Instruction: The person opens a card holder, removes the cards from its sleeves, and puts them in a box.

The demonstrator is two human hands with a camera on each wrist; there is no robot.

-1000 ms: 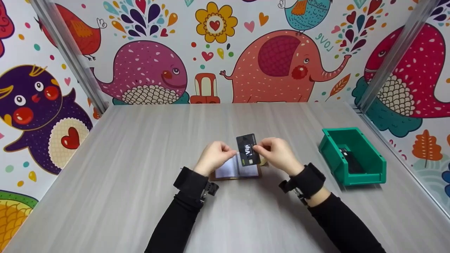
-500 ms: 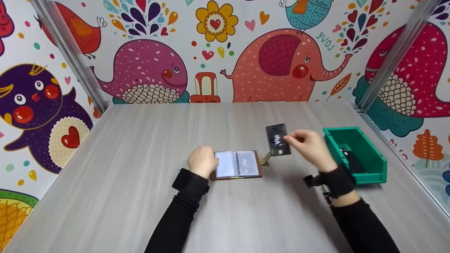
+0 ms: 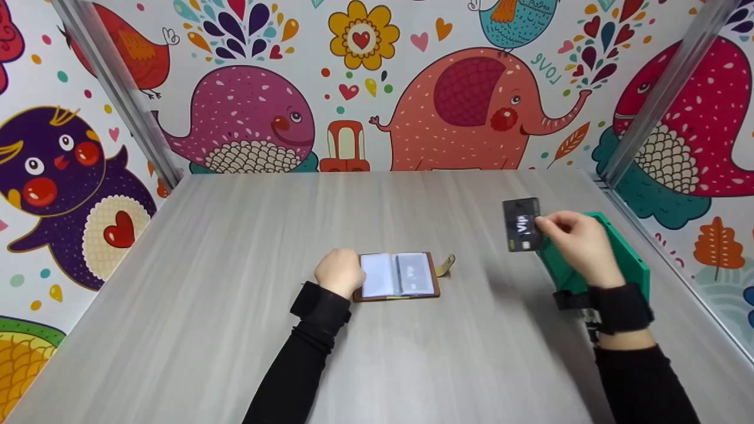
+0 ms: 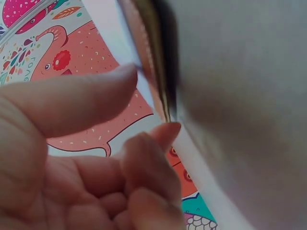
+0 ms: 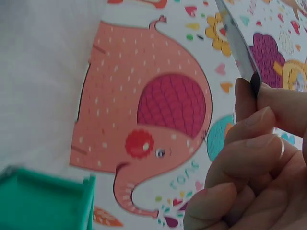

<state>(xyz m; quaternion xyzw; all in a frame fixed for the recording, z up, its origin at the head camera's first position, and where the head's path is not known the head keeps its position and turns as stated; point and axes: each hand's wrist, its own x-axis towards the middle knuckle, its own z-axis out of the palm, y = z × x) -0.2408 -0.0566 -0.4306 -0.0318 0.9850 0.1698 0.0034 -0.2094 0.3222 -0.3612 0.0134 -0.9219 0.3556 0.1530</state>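
My right hand (image 3: 580, 244) pinches a black card (image 3: 518, 227) marked "Vip" by its right edge, thumb in front. The card is raised above the table, left of the green bin; the right wrist view shows it nearly edge-on (image 5: 242, 45). My left hand (image 3: 340, 272) is at the left edge of a small brown card holder (image 3: 377, 275) lying open on the table. In the left wrist view, thumb and index finger grip the holder's edge (image 4: 152, 57) from both sides. A card shows faintly in its right-hand clear sleeve (image 3: 416, 274).
A green plastic bin (image 3: 633, 253) stands at the right of the table, partly covered by my right hand and wrist; its inside is mostly hidden. The holder's snap strap (image 3: 446, 266) sticks out to the right. Walls with cartoon animals (image 3: 459, 112) border the table.
My right hand has carried the black card away from the holder, rightward to beside the green bin. My left hand has dropped from near the card to the holder's left edge and stayed there.
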